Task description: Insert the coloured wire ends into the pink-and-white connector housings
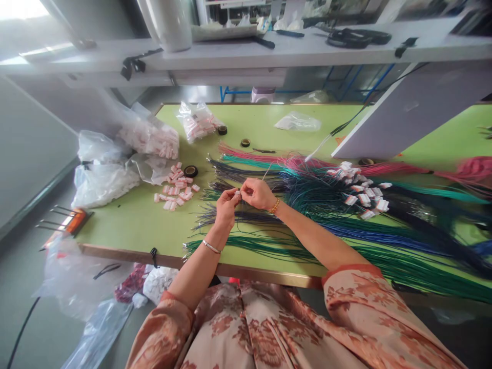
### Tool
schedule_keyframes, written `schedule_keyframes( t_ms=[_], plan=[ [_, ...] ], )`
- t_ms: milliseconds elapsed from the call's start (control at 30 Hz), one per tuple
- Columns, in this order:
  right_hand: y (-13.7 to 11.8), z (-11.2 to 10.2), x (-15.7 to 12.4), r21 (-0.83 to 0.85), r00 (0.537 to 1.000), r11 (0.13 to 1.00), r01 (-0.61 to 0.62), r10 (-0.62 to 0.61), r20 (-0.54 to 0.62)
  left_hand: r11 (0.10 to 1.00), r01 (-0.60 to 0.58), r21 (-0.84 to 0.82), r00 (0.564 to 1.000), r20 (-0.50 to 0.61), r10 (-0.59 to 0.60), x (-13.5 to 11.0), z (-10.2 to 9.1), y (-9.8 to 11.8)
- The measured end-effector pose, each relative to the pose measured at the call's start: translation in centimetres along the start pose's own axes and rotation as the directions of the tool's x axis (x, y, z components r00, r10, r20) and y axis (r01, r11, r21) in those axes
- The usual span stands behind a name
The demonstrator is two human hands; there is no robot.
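Note:
My left hand (pixel 226 206) pinches a small white connector housing (pixel 238 195), mostly hidden by the fingertips. Touching it from the other side, my right hand (pixel 258 194) is closed in a pinch on a thin wire; its tip is hidden. Beneath both hands lie bundles of cut wires with metal ends, among them dark grey wires (pixel 230 171), green wires (pixel 215 245) and pink wires (pixel 246 152). Loose white-and-orange connector housings (pixel 178 190) are scattered left of my hands. On the right, a pile of wired connectors (pixel 365 192) rests on the wires.
Clear bags of connectors (pixel 149 136) stand at the table's left, with another bag (pixel 198 120) behind. Black tape rolls (pixel 190 170) lie nearby. An orange pronged holder (pixel 73 223) sits at the left edge. A grey divider panel (pixel 395 113) and a shelf (pixel 230 56) stand beyond.

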State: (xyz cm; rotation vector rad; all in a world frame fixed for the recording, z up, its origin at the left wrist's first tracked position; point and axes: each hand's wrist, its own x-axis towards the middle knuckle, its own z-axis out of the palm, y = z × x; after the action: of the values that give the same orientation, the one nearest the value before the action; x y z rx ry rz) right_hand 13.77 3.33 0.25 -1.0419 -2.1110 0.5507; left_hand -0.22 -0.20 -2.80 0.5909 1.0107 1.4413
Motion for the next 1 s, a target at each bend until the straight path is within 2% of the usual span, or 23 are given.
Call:
schedule_keyframes(
  t_ms=[167, 333, 433, 667, 767, 833, 900, 1000],
  plan=[
    [0.0, -0.3, 0.0, -0.113, 0.998, 0.992, 0.057, -0.055, 0.023, 0.999, 0.008, -0.046, 0.999, -0.032, -0.01, 0.4, -0.1, 0.3],
    [0.1, 0.8, 0.0, -0.313, 0.996, 0.946, 0.085, -0.075, 0.044, 0.999, -0.019, 0.034, 0.999, -0.05, 0.021, 0.1, -0.1, 0.0],
    [0.2, 1.2, -0.1, -0.359, 0.996, 0.93, 0.083, -0.065, 0.062, 0.996, -0.042, 0.078, 0.998, -0.052, 0.047, -0.1, 0.1, -0.2],
    [-0.6, -0.8, -0.8, -0.21, 1.0, 0.978, 0.014, -0.016, -0.005, 0.997, -0.081, 0.001, 0.997, 0.018, 0.081, -0.2, 0.6, 0.7],
    [-0.9, -2.0, -1.2, -0.078, 1.0, 0.997, -0.002, 0.002, -0.001, 0.999, -0.03, -0.04, 0.996, 0.08, 0.034, -0.3, 0.5, 1.0],
    [-0.9, -3.2, -1.5, 0.031, 0.997, 1.0, -0.002, 0.004, -0.077, 0.997, 0.057, -0.055, 0.996, 0.074, -0.052, -0.4, 0.5, 0.9],
    [-0.3, -5.0, -1.9, 0.098, 0.972, 0.995, 0.003, 0.02, -0.234, 0.99, 0.125, -0.071, 0.992, 0.04, -0.123, -0.5, 0.5, 0.7],
    [2.2, -8.6, -2.9, 0.121, 0.878, 0.992, -0.045, 0.098, -0.469, 0.986, 0.132, -0.106, 0.991, 0.013, -0.132, -0.5, 0.5, 0.3]
  ],
)
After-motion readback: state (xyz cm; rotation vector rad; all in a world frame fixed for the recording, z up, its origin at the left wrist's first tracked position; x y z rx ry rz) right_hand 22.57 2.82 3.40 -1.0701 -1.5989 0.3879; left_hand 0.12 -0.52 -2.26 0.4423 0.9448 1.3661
